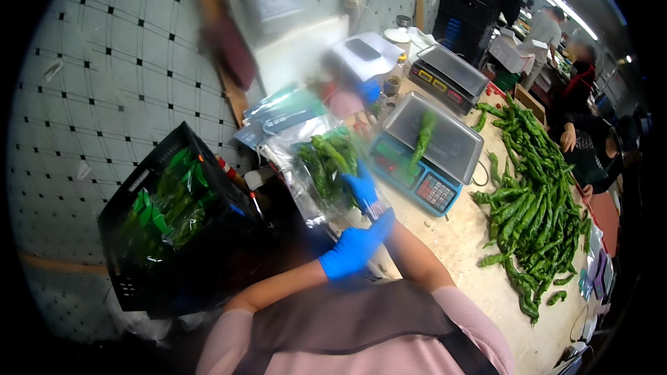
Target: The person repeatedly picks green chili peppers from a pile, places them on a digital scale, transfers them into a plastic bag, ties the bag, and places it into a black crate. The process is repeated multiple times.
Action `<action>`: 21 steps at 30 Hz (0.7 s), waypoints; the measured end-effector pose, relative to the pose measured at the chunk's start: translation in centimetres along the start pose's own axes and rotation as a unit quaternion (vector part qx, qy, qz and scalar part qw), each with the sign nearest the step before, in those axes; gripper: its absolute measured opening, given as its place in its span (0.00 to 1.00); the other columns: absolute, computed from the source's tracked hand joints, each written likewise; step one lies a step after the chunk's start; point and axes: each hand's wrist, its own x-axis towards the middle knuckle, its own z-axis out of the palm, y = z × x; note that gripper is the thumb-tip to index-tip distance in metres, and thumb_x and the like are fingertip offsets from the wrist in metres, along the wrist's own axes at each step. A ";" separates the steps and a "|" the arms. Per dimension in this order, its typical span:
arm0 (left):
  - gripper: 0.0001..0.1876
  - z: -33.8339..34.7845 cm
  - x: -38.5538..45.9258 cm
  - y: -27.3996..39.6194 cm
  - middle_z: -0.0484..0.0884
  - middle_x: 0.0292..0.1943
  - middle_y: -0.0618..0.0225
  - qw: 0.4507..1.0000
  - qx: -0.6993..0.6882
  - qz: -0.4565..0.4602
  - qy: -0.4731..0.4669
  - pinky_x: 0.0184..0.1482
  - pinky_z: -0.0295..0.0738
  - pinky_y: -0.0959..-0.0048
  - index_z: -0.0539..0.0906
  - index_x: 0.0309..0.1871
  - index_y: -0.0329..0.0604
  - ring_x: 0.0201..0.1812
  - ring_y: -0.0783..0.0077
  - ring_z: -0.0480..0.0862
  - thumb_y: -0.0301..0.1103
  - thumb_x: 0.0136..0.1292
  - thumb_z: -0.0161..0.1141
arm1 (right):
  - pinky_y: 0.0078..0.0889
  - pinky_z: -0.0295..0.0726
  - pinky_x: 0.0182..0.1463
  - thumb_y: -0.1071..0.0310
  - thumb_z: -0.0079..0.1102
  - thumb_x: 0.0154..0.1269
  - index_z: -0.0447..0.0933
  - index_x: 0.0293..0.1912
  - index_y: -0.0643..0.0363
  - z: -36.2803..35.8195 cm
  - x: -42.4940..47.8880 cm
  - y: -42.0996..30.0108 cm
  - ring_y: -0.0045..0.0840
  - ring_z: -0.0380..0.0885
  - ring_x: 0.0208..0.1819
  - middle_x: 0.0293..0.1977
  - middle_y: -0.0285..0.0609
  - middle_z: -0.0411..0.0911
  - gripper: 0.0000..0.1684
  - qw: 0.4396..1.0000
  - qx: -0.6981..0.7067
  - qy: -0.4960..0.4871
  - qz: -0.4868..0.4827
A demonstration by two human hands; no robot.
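Observation:
Both my hands wear blue gloves. My left hand [354,249] reaches across to my right wrist, its fingers at the cuff of the other glove; whether they grip it is unclear. My right hand [363,188] is at the right side of a clear plastic bag [312,214] holding wrinkled long green peppers [325,161]. Its grip on the bag cannot be made out. Just right of that hand, one green pepper [424,135] lies on the metal pan of a blue digital scale [406,174].
A black crate [117,271] with bagged peppers stands left. Loose green peppers [536,208] are heaped on the table [443,255] at right. Beyond the blue scale is a second scale [451,75]. Plastic packaging [286,112] lies by the wall. A person [594,140] sits across the heap.

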 end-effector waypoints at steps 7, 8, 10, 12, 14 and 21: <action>0.42 0.2 0.3 -1.0 0.75 0.44 0.48 0.999 0.036 -0.021 -0.002 0.22 0.74 0.62 0.57 0.75 0.43 0.20 0.58 0.80 0.21 0.53 0.54 | 0.49 0.64 0.68 0.62 0.70 0.53 0.52 0.69 0.73 -0.3 -4.4 -4.1 0.62 0.61 0.65 0.64 0.74 0.57 0.51 0.848 -0.468 0.066 -0.241; 0.42 0.5 0.3 -1.3 0.69 0.58 0.48 0.999 0.049 -0.005 -0.008 0.22 0.74 0.64 0.58 0.75 0.41 0.20 0.60 0.80 0.21 0.52 0.55 | 0.48 0.64 0.68 0.63 0.68 0.56 0.53 0.70 0.71 -0.9 -6.3 -3.6 0.61 0.61 0.65 0.65 0.72 0.57 0.49 0.848 -0.490 0.035 -0.197; 0.40 0.3 -0.1 -1.5 0.60 0.72 0.48 0.996 0.020 -0.031 -0.086 0.27 0.77 0.63 0.62 0.73 0.42 0.26 0.60 0.83 0.21 0.52 0.56 | 0.47 0.64 0.68 0.64 0.61 0.62 0.57 0.69 0.69 -3.1 -10.6 -4.0 0.54 0.63 0.66 0.65 0.68 0.61 0.40 0.870 -0.463 -0.100 -0.134; 0.37 -0.6 -0.3 -1.2 0.71 0.65 0.52 1.000 -0.009 0.004 -0.003 0.26 0.76 0.64 0.68 0.70 0.50 0.23 0.60 0.81 0.22 0.52 0.55 | 0.44 0.70 0.64 0.63 0.56 0.68 0.68 0.63 0.67 -6.0 -13.5 -11.0 0.44 0.71 0.61 0.57 0.62 0.72 0.28 0.844 -0.406 -0.349 -0.025; 0.31 -0.6 -1.0 -1.5 0.66 0.71 0.57 0.999 0.047 0.008 0.004 0.27 0.77 0.67 0.78 0.63 0.55 0.24 0.63 0.81 0.22 0.53 0.55 | 0.35 0.79 0.52 0.60 0.56 0.69 0.78 0.53 0.64 -7.9 -13.3 -18.7 0.35 0.81 0.48 0.44 0.53 0.81 0.20 0.834 -0.268 -0.458 0.151; 0.26 0.5 -1.4 -1.2 0.66 0.70 0.53 0.996 0.068 0.056 0.007 0.25 0.74 0.67 0.83 0.57 0.49 0.22 0.65 0.77 0.23 0.51 0.56 | 0.35 0.79 0.34 0.43 0.70 0.56 0.78 0.30 0.65 -17.5 -0.5 -10.7 0.34 0.83 0.30 0.29 0.50 0.82 0.30 0.917 -0.279 0.283 0.022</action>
